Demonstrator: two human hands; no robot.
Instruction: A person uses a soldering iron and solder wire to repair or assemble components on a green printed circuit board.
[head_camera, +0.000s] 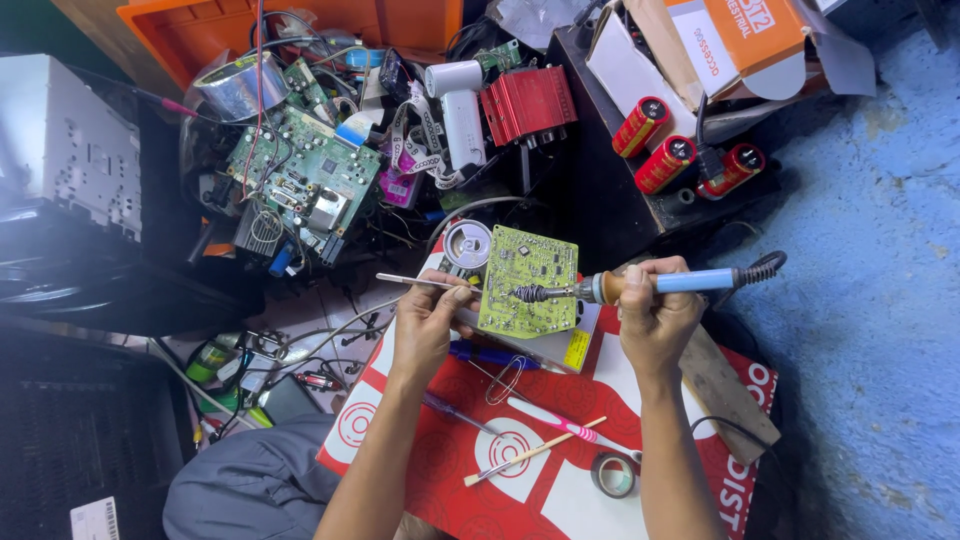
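My left hand pinches thin metal tweezers that point left, and it also steadies a small yellow-green circuit board. My right hand grips a soldering iron with a blue handle; its coiled tip rests on the middle of the board. The board lies on a white box over a red and white printed sheet. A spool of solder sits just behind the board's left corner.
A toothbrush, a wooden stick, a screwdriver and a tape roll lie on the sheet. Behind are a larger green board, a red heat-sink block, three red capacitors and tangled wires. Blue wall at right.
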